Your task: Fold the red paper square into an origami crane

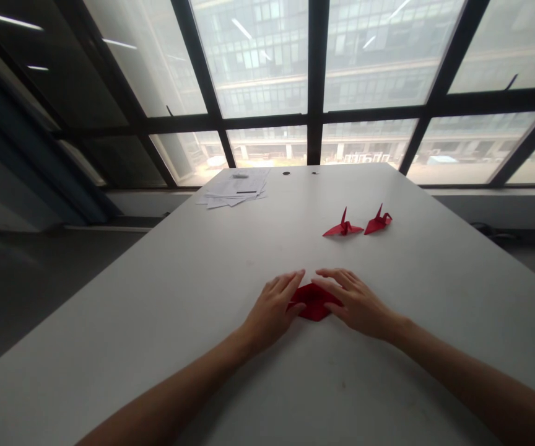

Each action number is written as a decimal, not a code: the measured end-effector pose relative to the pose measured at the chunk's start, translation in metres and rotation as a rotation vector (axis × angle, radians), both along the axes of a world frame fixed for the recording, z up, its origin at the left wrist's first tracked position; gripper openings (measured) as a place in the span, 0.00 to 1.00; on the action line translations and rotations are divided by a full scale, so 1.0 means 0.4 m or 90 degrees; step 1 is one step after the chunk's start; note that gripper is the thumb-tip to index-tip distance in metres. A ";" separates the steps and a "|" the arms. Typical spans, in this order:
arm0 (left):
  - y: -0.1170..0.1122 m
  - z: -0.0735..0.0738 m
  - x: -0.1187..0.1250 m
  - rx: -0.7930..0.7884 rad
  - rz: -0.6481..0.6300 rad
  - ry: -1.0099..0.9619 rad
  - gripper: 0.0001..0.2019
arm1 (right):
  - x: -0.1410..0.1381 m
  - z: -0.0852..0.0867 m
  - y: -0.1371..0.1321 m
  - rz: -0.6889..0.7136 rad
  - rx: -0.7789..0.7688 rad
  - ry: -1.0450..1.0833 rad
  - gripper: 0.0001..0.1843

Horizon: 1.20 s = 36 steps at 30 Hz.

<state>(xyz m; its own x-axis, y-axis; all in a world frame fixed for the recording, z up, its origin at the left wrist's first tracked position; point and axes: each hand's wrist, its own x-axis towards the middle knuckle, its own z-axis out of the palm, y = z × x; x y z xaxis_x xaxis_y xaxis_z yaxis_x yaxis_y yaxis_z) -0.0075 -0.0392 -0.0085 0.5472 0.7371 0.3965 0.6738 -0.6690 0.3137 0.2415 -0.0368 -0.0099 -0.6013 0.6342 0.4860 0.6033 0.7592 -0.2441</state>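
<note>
Because the red paper lies on the desk apparently under only light finger contact, it could skew or crease off-line if one side were pressed harder than the other; a lifted thumb might also let a flap spring up. At the paper's left end, the left hand is partly open, its thumb apart from the fingers and touching it. At the paper's right end, the right hand is similarly spread, thumb on its surface; whether either pinches underneath, I cannot tell.
</note>
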 end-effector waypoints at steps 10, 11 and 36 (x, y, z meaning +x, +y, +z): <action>-0.019 0.003 -0.012 0.040 -0.073 0.221 0.17 | 0.012 -0.007 -0.011 0.051 -0.063 -0.191 0.27; -0.025 0.004 -0.009 0.041 -0.052 0.231 0.18 | 0.010 -0.009 -0.016 0.047 -0.074 -0.194 0.27; -0.046 -0.009 -0.011 -0.080 -0.074 0.262 0.36 | -0.068 -0.049 -0.088 -0.111 -0.122 -0.175 0.38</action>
<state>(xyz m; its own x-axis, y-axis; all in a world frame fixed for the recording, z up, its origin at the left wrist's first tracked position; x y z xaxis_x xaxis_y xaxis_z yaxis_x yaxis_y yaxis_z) -0.0120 -0.0575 -0.0122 0.7228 0.6899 0.0404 0.6821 -0.7216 0.1187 0.2144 -0.0721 -0.0297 -0.5673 0.8028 0.1838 0.7826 0.5950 -0.1833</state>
